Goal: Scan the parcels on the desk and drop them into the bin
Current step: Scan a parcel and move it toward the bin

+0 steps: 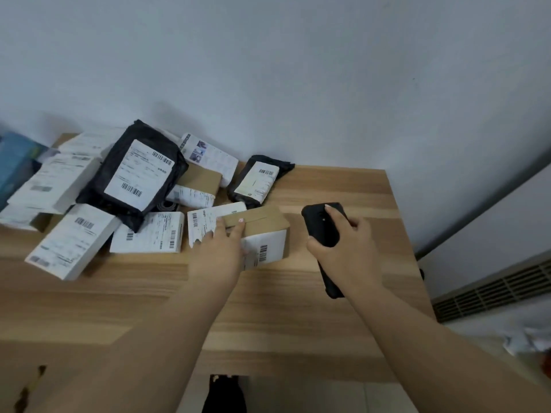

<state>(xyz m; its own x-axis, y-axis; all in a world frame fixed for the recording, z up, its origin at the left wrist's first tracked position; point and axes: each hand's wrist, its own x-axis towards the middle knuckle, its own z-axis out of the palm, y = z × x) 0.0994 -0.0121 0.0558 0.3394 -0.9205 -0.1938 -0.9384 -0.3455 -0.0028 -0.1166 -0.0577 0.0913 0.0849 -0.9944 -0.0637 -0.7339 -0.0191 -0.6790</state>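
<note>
My left hand [219,251] gripped a small cardboard parcel [262,236] on the wooden counter [298,323]; my right hand [340,248] clutched the black scanner [323,223] just beside it. Tilting the parcel's barcode label toward the scanner seemed wisest.

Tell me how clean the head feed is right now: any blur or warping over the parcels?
Head view: wide-angle warp bends the desk edges; parcels at far left smear with blur, the large black mailer's barcodes read sharper; soft even light, faint shadows on the wall, no glare; left hand and scanner slightly soft.
</note>
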